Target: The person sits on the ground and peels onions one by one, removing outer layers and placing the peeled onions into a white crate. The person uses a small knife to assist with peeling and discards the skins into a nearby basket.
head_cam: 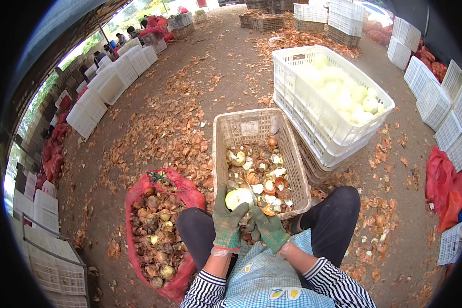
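Observation:
My left hand [228, 219], in a green work glove, holds a peeled pale onion [239, 198] over the near end of a dirty plastic crate [301, 169]. My right hand [268, 227], gloved too, is closed on a knife, its blade [251, 192] against the onion's right side; the handle is hidden in the fist. Onion skins and cut pieces [269, 184] lie in the crate, with a brown onion [272, 141] near its far end. At my left knee stands an open red mesh sack [129, 227] of unpeeled onions [159, 231].
A white crate [333, 133] of peeled onions rests on other crates at the right front. Dry onion skins [158, 127] litter the ground. Stacked white crates [111, 82] line both sides. Red sacks [444, 181] lie at far right. Several people [121, 38] are in the left background.

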`<state>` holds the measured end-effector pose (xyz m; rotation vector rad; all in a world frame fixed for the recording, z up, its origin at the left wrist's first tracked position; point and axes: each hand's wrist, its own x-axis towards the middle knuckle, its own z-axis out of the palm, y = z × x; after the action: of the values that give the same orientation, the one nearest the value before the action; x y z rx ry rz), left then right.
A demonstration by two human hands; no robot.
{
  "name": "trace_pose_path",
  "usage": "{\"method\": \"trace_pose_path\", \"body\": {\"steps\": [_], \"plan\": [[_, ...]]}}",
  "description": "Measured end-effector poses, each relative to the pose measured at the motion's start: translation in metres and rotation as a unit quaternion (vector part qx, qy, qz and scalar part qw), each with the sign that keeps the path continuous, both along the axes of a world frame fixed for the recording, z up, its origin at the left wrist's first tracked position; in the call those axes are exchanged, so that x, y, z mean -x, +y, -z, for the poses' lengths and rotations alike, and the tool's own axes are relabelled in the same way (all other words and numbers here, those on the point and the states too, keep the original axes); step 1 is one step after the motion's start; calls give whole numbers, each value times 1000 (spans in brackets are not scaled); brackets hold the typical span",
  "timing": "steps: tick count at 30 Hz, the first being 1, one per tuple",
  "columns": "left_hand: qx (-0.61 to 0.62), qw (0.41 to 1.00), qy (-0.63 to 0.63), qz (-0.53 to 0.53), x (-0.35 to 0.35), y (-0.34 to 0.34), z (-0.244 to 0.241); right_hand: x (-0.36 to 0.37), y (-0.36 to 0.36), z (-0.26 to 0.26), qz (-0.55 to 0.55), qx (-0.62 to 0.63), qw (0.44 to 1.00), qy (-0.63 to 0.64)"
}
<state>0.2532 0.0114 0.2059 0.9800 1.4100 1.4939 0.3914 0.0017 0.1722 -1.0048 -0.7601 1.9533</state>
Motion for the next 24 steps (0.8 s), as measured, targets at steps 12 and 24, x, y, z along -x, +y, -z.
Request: {"method": "trace_pose_path", "body": {"steps": [12,24], "plan": [[-28,867,-479,131,19,11,19,-6,2,-15,98,-23,995,5],[56,866,-491,79,0,-9,13,-30,9,-21,114,-97,964,-220]]}}
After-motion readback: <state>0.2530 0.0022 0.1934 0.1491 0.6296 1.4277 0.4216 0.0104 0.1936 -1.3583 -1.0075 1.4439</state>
